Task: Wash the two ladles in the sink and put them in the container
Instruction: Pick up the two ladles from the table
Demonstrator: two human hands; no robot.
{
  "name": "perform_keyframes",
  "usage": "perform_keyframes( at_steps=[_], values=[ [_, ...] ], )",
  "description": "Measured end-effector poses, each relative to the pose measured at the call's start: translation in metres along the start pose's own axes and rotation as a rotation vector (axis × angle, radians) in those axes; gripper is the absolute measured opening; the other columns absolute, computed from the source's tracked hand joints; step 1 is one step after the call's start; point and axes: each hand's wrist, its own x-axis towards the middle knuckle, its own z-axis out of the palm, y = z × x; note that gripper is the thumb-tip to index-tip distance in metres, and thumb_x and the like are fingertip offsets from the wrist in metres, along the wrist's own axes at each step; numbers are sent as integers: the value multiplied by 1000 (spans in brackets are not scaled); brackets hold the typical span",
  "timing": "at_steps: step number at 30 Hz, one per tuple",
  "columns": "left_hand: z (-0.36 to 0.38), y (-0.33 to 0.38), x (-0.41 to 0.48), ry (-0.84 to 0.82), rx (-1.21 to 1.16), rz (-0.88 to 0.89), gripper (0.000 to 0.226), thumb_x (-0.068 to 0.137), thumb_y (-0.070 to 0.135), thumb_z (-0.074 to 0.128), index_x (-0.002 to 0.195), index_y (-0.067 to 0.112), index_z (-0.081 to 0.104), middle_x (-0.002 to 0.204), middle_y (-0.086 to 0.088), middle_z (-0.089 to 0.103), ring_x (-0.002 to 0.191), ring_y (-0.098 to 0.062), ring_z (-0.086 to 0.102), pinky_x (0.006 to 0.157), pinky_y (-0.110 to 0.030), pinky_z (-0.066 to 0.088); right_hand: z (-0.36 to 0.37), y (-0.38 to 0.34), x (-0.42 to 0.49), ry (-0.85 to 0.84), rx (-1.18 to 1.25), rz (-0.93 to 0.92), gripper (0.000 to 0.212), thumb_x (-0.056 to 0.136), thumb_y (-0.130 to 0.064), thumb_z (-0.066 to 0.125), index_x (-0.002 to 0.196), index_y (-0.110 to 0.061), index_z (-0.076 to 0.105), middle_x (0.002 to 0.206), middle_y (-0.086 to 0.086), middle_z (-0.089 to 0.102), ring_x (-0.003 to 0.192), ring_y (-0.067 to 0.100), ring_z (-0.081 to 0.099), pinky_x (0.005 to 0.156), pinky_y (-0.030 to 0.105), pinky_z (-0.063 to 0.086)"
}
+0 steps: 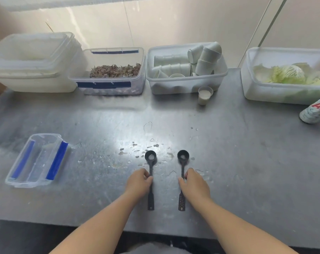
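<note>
On the left of the steel table (247, 153), a clear container (57, 160) with blue tape strips is sitting well apart from the ladles. The left hand (138, 182) is pinching the handle of the left ladle (150, 157), which is lying flat among water drops, bowl pointing away. Just beside it, the right ladle (183, 156) is lying parallel, and the right hand (194, 184) is pinching its handle. At the far right edge, a printed can (314, 111) is standing.
</note>
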Motion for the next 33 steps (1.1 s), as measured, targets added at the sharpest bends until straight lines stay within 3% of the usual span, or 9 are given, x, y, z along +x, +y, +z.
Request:
perform_keyframes(
  at_steps=[6,13,17,22,26,28,33],
  values=[
    [0,1,13,-23,-321,-177,19,80,34,71,79,16,64,76,-4,70,75,-27,72,71,-39,57,4,-2,6,24,48,88,21,96,-39,53,87,-20,51,86,-4,57,72,15,55,57,32,39],
    [14,8,15,-24,-274,-186,22,83,26,68,66,20,55,60,4,56,55,-13,52,52,-27,36,9,-5,13,37,126,188,28,91,-34,61,70,-18,52,68,-4,60,64,18,57,56,32,41],
    [15,9,15,-18,-225,-162,23,86,26,66,66,20,57,60,5,57,54,-12,53,51,-26,37,9,-5,17,9,168,203,34,89,-29,64,60,-17,50,56,-4,54,56,17,53,53,30,38],
    [10,0,12,-74,-243,-113,23,87,24,66,68,20,53,66,4,56,60,-14,51,56,-27,39,4,-1,16,-23,246,182,29,89,-26,66,64,-15,56,60,-4,57,59,15,54,52,28,37],
    [0,-3,6,-138,-347,-91,30,87,21,67,67,18,45,67,0,49,64,-19,48,64,-32,41,-6,4,7,-54,315,116,37,89,-22,67,56,-15,50,54,2,54,55,20,54,59,31,41],
    [-6,0,0,-175,-416,-58,34,87,18,67,65,18,41,66,-1,47,64,-20,48,66,-35,42,-13,2,-1,-50,345,76,42,88,-21,67,51,-18,48,48,-5,54,52,17,55,61,33,46],
    [-33,16,-23,-222,-510,79,19,86,17,67,74,13,54,67,1,61,56,-10,62,61,-29,53,-40,-11,-34,-19,515,-2,26,90,-22,66,65,-18,60,51,-6,62,51,10,58,63,40,55]
  ],
)
